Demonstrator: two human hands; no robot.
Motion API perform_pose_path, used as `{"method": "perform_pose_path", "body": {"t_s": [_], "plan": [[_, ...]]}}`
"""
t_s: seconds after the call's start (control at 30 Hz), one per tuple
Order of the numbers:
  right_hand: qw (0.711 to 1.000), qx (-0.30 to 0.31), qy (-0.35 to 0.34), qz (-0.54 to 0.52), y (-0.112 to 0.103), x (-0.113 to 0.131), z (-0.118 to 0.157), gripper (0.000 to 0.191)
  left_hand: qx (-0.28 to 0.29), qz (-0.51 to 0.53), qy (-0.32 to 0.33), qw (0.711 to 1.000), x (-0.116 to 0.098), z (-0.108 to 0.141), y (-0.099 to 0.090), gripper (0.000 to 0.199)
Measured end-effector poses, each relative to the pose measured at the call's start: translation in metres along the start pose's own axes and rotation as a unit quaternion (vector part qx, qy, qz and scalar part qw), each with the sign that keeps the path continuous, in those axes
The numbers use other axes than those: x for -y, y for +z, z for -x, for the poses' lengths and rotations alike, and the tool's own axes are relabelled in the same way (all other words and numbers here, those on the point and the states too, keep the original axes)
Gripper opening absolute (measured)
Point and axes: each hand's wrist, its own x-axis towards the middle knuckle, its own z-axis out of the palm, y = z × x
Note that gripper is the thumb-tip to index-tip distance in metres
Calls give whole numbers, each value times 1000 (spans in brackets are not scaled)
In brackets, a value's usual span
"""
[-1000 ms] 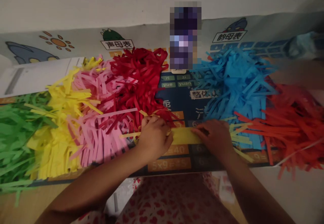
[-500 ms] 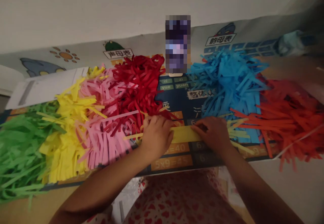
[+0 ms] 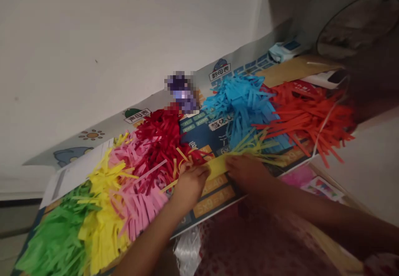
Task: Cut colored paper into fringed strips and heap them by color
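Between my two hands stretches a flat band of yellow tissue paper [image 3: 217, 166] with fringed strips at both ends. My left hand [image 3: 190, 183] is closed on its left end, where a few thin strips poke out past the fingers. My right hand [image 3: 245, 170] grips the other end, fingers curled and partly in shadow; a spray of yellow strips [image 3: 260, 148] spreads beyond it. Just behind my left hand lies dark red fringed paper [image 3: 160, 143]. Blue fringed paper [image 3: 245, 105] lies behind my right hand.
Pink [image 3: 140, 203], yellow [image 3: 104, 234] and green fringed paper [image 3: 57, 236] lie to the left, orange-red fringe [image 3: 314, 120] to the right. A blurred-out phone-like object [image 3: 183, 95] stands at the back. A printed mat [image 3: 215, 203] covers the table, against a wall.
The view has tilted and swung right, bringing in a round object and more items at the right. Both hands still hold the yellow paper, and its right-hand strips now spread more behind my right hand.
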Motion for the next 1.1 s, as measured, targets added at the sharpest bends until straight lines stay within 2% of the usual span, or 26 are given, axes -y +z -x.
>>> {"method": "perform_pose_path", "body": {"t_s": [0.1,0.13,0.27,0.37,0.47,0.6,0.83,0.97,1.1], "plan": [[999,-30,41,5,-17,-29,15,19,17,28,-4,999,0,6,-6,32],[999,-36,34,-2,-22,-33,16,19,24,27,-8,999,-1,6,-8,34],[995,11,-98,-22,-24,-21,-2,15,39,4,-34,999,-8,-2,-14,37],[990,38,-138,11,-11,-12,-17,13,41,-8,-33,999,-10,-7,-14,36],[989,24,-140,32,-3,-20,-22,15,18,-10,-19,1000,-7,-5,-11,33],[993,0,-114,8,-3,-33,-22,16,-30,-19,-2,999,-2,1,-3,31],[995,-18,-103,-1,-5,-31,-22,16,-99,-24,1,995,1,2,10,20],[995,-24,-100,7,-3,-34,-20,15,-134,26,-12,991,6,7,16,16],[995,-27,-94,13,-3,-31,-19,18,-135,87,-40,986,9,11,16,14]]}}
